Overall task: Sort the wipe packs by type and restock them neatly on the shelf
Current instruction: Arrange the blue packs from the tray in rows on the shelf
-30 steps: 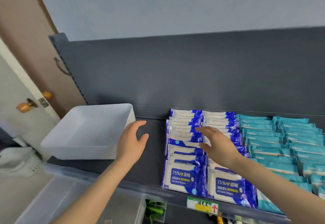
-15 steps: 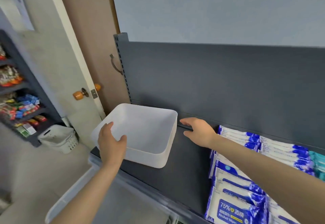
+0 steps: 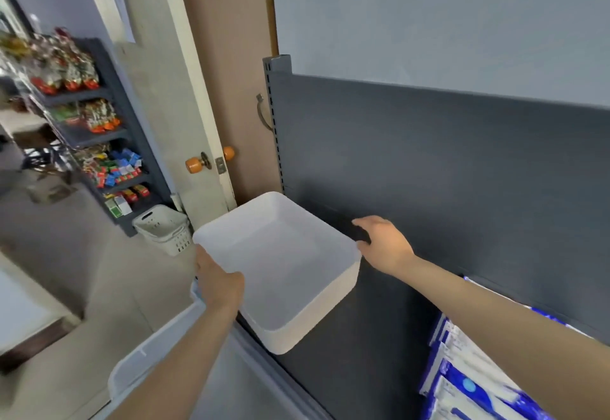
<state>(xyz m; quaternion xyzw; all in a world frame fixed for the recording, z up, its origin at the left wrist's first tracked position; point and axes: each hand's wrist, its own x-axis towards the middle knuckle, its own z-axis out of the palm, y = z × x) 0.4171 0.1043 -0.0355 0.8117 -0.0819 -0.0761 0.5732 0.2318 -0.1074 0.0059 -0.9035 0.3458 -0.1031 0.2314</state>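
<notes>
A person's left hand (image 3: 219, 282) grips the near-left rim of an empty white plastic bin (image 3: 280, 264) at the left end of a dark grey shop shelf (image 3: 363, 337), fingers curled over the edge. The right hand (image 3: 384, 243) lies at the bin's far-right corner, thumb against the rim and fingers loosely extended toward the shelf's back panel (image 3: 462, 172), holding nothing that can be made out. Blue-and-white wipe packs (image 3: 468, 390) stand in overlapping rows on the same shelf at lower right, well apart from the bin and partly hidden by the right forearm. A clear plastic tub (image 3: 142, 363) sits below the shelf's front edge; beyond it are a door with an orange knob (image 3: 194, 165), a white laundry basket (image 3: 165, 230) on the floor and a snack rack (image 3: 109, 162)
</notes>
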